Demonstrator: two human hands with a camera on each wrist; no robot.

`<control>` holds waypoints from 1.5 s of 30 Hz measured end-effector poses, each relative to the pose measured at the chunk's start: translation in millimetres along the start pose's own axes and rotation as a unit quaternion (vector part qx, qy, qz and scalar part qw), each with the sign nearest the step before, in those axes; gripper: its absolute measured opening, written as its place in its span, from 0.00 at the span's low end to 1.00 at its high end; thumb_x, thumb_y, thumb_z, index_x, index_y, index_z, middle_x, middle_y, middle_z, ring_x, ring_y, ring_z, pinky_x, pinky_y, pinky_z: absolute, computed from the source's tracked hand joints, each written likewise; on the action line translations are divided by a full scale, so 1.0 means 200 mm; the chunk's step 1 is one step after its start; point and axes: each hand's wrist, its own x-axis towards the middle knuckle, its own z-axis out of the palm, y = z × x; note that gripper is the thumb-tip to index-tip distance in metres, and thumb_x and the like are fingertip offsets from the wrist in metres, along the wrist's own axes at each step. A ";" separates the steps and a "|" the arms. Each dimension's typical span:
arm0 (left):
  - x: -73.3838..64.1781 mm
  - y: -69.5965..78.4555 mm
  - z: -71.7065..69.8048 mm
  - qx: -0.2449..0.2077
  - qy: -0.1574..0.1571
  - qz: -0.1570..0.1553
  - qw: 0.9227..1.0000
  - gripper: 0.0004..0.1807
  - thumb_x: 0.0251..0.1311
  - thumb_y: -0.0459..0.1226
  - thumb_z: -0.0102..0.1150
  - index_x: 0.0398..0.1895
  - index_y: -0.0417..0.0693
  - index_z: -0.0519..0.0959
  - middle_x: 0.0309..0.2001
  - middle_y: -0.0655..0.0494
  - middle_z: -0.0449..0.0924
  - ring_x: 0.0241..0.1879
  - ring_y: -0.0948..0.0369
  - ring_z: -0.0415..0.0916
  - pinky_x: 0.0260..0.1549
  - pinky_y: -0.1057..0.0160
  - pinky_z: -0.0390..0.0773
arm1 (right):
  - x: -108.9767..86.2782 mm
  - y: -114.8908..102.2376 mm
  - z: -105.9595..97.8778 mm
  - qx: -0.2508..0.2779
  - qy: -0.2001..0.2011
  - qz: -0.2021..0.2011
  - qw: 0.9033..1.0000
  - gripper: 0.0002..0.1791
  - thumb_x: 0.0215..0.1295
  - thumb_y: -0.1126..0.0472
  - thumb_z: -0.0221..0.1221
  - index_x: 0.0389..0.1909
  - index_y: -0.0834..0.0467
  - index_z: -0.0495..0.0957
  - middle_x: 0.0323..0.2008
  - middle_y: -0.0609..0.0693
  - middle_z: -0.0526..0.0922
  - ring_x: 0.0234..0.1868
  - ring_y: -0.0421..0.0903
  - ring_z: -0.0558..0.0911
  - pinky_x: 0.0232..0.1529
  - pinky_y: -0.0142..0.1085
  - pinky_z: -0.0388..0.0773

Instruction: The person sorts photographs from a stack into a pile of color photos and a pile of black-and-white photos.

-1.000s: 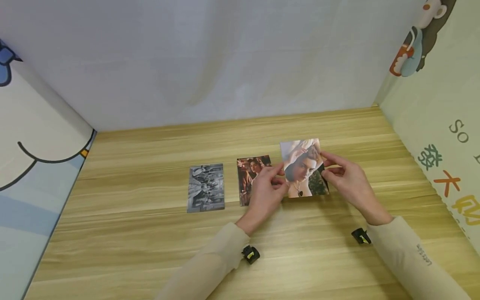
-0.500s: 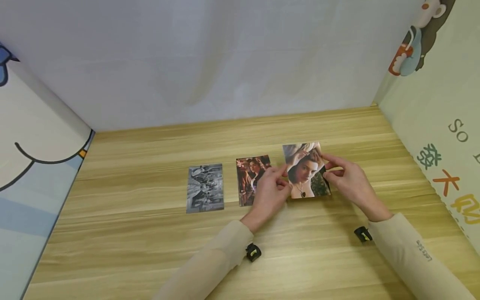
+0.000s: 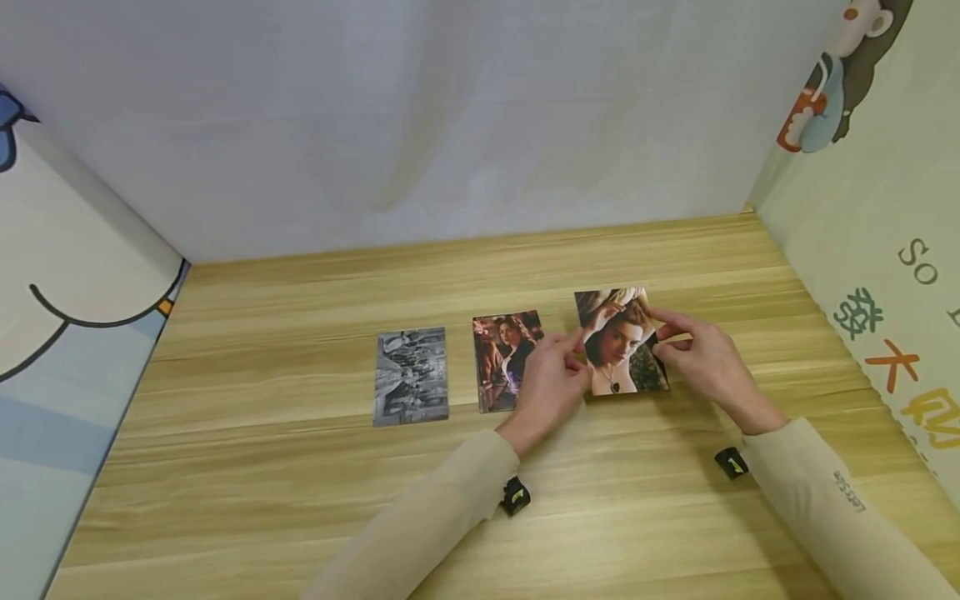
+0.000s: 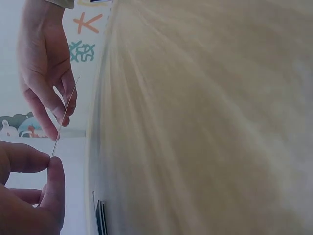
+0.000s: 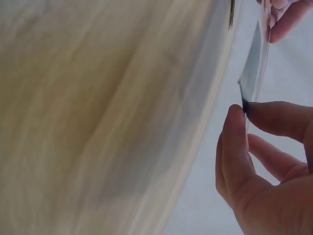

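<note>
Both hands hold a photo card [image 3: 621, 343] that shows a person wearing a heart pendant. My left hand [image 3: 549, 382] pinches its left edge between thumb and fingers. At the opposite edge, the right hand [image 3: 708, 365] pinches it in the same way. Seen edge-on in the left wrist view, the card is a thin line raised off the table. In the right wrist view, a dark corner of the card [image 5: 250, 73] rises from between the right thumb and fingers. Just left of the left hand lies a reddish-brown photo card [image 3: 491, 354], partly covered by that hand.
A black-and-white photo card [image 3: 411, 377] lies on the wood-grain table [image 3: 262, 467], farther left. A pale cloth wall [image 3: 480, 125] stands behind the table, and printed panels close off both sides. Small black devices [image 3: 515, 496] sit at the wrists.
The held card and both hands have shifted slightly to the right. The card's face looks darker, with less glare. More of the reddish-brown card is uncovered; the cards on the table stay put.
</note>
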 end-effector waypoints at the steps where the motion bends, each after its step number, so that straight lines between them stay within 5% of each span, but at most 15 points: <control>1: 0.00 0.00 0.00 0.003 0.002 0.001 1.000 0.34 0.56 0.25 0.67 0.70 0.41 0.75 0.50 0.51 0.80 0.37 0.67 0.75 0.37 0.74 0.77 | 0.00 0.00 0.00 -0.001 -0.001 0.000 1.000 0.34 0.70 0.71 0.58 0.76 0.64 0.65 0.56 0.68 0.79 0.57 0.68 0.82 0.36 0.25 0.80; 12: 0.03 0.00 0.01 0.025 -0.021 -0.024 0.999 0.35 0.56 0.28 0.68 0.70 0.41 0.74 0.51 0.52 0.80 0.40 0.64 0.73 0.40 0.70 0.76 | 0.04 0.04 -0.01 -0.028 -0.020 -0.004 0.999 0.32 0.71 0.69 0.58 0.75 0.67 0.65 0.56 0.69 0.79 0.56 0.69 0.82 0.38 0.29 0.80; 24: 0.07 0.00 0.02 0.065 -0.065 -0.034 0.995 0.35 0.58 0.35 0.70 0.71 0.39 0.74 0.46 0.52 0.79 0.41 0.62 0.74 0.41 0.67 0.76 | 0.06 0.07 -0.01 -0.059 -0.040 -0.004 0.997 0.32 0.70 0.67 0.60 0.73 0.69 0.66 0.54 0.69 0.81 0.55 0.69 0.82 0.49 0.53 0.83; 37: 0.09 0.02 0.02 0.089 -0.095 -0.049 0.990 0.35 0.59 0.37 0.69 0.71 0.39 0.74 0.46 0.51 0.77 0.44 0.60 0.71 0.43 0.64 0.75 | 0.08 0.08 -0.02 -0.077 -0.047 -0.006 0.996 0.31 0.68 0.67 0.62 0.71 0.71 0.68 0.49 0.67 0.83 0.50 0.65 0.84 0.41 0.42 0.81; 45: 0.10 0.02 0.02 0.108 -0.103 -0.055 0.987 0.36 0.61 0.39 0.67 0.73 0.38 0.71 0.58 0.44 0.77 0.54 0.55 0.72 0.55 0.58 0.77 | 0.09 0.08 -0.01 -0.092 -0.044 -0.010 0.995 0.30 0.68 0.67 0.63 0.69 0.72 0.70 0.47 0.66 0.84 0.47 0.61 0.84 0.42 0.43 0.80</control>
